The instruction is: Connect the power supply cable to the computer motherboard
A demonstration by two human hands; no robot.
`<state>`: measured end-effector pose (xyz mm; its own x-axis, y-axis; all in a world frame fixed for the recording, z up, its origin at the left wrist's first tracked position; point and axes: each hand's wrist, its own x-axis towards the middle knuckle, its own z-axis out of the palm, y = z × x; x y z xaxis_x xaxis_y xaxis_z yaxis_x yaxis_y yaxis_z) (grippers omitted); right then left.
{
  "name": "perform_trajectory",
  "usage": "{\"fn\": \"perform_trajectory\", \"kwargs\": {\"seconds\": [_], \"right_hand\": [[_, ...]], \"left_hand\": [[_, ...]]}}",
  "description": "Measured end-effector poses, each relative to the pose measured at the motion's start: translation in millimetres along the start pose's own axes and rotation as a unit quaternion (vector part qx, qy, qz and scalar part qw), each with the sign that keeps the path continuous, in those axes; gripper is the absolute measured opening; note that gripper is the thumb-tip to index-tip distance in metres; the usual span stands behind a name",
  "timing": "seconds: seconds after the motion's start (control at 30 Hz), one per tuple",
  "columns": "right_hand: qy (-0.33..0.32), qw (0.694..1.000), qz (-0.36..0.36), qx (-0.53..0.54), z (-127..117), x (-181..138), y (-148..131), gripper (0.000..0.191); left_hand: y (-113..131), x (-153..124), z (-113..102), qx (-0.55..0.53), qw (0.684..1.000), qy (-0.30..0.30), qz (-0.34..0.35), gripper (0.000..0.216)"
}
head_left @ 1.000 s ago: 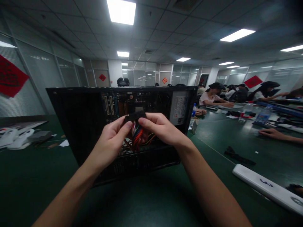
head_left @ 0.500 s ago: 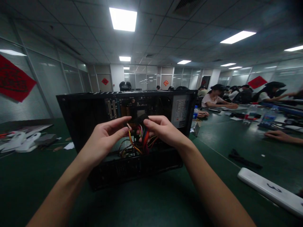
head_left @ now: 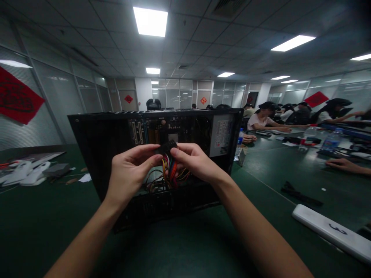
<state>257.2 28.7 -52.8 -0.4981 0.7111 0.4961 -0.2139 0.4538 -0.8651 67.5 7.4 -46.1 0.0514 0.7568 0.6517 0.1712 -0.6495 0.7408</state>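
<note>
Between my two hands is a black multi-pin power connector [head_left: 167, 148] with a bundle of coloured wires [head_left: 171, 170] hanging below it. My left hand [head_left: 133, 166] pinches its left end between thumb and fingers. Gripping the right end and the tops of the wires is my right hand [head_left: 194, 159]. Behind them stands an open black computer case [head_left: 95, 135] on the green table. Inside it show a motherboard [head_left: 173, 136], card slots [head_left: 138, 133], a dark round fan [head_left: 203, 129] and a silver power supply [head_left: 222, 135]. My fingers hide part of the board.
A white power strip [head_left: 330, 227] marked 3 and a black strap [head_left: 300, 194] lie on the right. Plastic bottles [head_left: 332, 141] stand farther back, near another person's hand [head_left: 344, 165]. White parts and a grey box [head_left: 57, 171] lie at left. People sit along the right side.
My left hand has moved right to the connector, and the separate yellow-wired lead it held now lies against the bundle. The connector has shifted slightly left and shows more plainly.
</note>
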Motion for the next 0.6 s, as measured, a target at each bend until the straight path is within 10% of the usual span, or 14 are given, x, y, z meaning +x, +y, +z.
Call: {"fn": "perform_trajectory", "kwargs": {"seconds": [0.3,0.6], "right_hand": [[0.05,0.999,-0.009,-0.018,-7.5,2.5,6.8,0.038],[0.057,0.998,0.009,-0.001,-2.8,4.4,11.8,0.041]], "left_hand": [[2.7,-0.9,0.2,0.012,0.999,-0.043,-0.012,0.043],[-15.1,-1.3,1.4,0.219,0.961,-0.003,0.171,0.035]]}}
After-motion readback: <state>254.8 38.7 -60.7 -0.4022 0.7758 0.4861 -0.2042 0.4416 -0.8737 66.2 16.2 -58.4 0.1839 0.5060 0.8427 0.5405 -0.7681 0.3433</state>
